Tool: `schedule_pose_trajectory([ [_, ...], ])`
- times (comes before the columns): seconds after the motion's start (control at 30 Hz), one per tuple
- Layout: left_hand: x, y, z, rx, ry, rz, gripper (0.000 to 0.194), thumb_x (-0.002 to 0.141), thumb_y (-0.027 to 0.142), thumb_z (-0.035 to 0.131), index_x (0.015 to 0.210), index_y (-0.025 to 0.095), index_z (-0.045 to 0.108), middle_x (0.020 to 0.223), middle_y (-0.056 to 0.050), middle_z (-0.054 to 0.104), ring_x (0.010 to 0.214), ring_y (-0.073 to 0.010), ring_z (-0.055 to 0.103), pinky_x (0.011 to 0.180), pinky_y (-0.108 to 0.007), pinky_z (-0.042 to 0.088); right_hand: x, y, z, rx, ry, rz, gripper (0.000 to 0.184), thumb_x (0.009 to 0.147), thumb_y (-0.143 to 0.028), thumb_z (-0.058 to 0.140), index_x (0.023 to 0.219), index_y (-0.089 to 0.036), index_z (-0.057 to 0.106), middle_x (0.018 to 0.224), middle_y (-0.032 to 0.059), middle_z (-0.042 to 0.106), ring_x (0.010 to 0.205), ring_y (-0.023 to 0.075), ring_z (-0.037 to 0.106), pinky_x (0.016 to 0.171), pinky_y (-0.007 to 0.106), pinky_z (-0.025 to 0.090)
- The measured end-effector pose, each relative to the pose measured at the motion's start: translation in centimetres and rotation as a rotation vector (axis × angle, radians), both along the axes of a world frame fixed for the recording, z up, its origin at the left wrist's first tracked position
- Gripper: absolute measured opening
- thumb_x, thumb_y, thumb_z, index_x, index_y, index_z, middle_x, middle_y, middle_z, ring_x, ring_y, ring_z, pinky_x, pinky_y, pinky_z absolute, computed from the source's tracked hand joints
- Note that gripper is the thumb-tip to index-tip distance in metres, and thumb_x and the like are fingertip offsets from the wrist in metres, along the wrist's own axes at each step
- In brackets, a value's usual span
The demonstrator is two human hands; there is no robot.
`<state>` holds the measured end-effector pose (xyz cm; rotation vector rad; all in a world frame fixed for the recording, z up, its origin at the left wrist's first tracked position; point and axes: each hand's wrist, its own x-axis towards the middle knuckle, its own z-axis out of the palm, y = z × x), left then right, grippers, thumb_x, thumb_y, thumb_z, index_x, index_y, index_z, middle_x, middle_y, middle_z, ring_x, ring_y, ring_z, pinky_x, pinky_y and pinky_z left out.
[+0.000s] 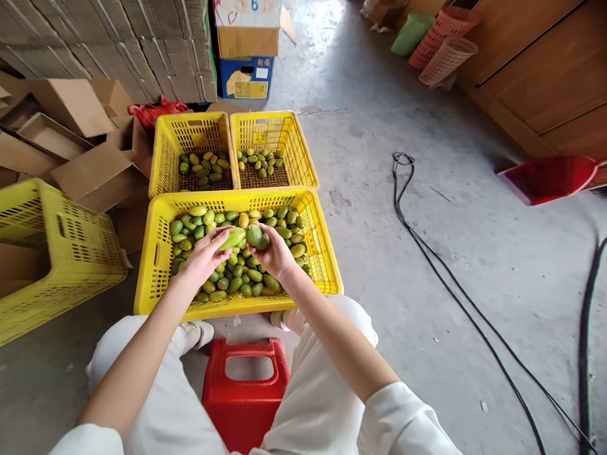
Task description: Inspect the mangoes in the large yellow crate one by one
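The left hand [205, 253] gripped a pale green mango [232, 237] and the right hand [275, 254] cupped a darker mango [257, 236], both held just above the fruit heaped in the near yellow crate [327, 265]. Two smaller crates [222, 133] stood just beyond it.

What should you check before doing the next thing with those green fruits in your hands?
1. Left hand grips a yellow-green fruit: ok.
2. Right hand grips a darker green fruit: ok.
3. Both hands are over the near crate: ok.
4. Two far crates have room, each only thinly filled: ok.
5. Fruit free of bruises: cannot tell, too small to see.
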<state>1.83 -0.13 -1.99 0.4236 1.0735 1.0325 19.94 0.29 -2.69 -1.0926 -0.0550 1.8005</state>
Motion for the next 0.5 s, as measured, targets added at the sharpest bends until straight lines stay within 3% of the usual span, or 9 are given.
schedule_pose_trajectory([
  [0.17, 0.05, 0.10, -0.18, -0.008, -0.025, 0.057, 0.032, 0.077, 0.011, 0.097, 0.103, 0.018, 0.081, 0.094, -0.003, 0.074, 0.079, -0.0130, 0.066, 0.067, -0.022, 0.051, 0.03, 0.00, -0.21, 0.085, -0.010, -0.046, 0.028, 0.077, -0.014, 0.075, 0.102, -0.025, 0.071, 0.087, -0.0048, 0.070, 0.078, 0.0132, 0.066, 0.067, 0.021, 0.057],
  [0.3, -0.03, 0.11, -0.32, -0.033, -0.067, 0.118, 0.019, 0.090, 0.018, 0.089, 0.104, 0.020, 0.078, 0.101, -0.007, 0.077, 0.103, -0.0217, 0.075, 0.088, -0.031, 0.060, 0.33, -0.16, -0.05, 0.023, 0.043, -0.034, 0.023, 0.080, -0.022, 0.077, 0.099, -0.026, 0.066, 0.089, -0.0018, 0.071, 0.081, 0.0173, 0.069, 0.067, 0.026, 0.059],
  [0.37, -0.06, 0.12, -0.21, -0.054, -0.077, 0.117, 0.013, 0.097, 0.028, 0.084, 0.106, 0.021, 0.077, 0.101, -0.006, 0.078, 0.097, -0.0210, 0.075, 0.084, -0.031, 0.061, 0.41, -0.24, 0.10, -0.011, 0.061, -0.024, 0.021, 0.082, -0.029, 0.078, 0.096, -0.026, 0.062, 0.090, -0.0002, 0.073, 0.081, 0.0197, 0.071, 0.062, 0.026, 0.057],
  [0.5, -0.06, 0.33, 0.48, -0.113, -0.115, 0.074, 0.021, 0.100, 0.040, 0.081, 0.110, 0.021, 0.078, 0.092, -0.006, 0.073, 0.073, -0.0156, 0.067, 0.065, -0.026, 0.058, 0.37, -0.30, -0.11, 0.003, 0.026, -0.025, 0.028, 0.079, -0.029, 0.076, 0.099, -0.028, 0.056, 0.085, -0.0047, 0.073, 0.068, 0.0165, 0.070, 0.055, 0.024, 0.052],
])
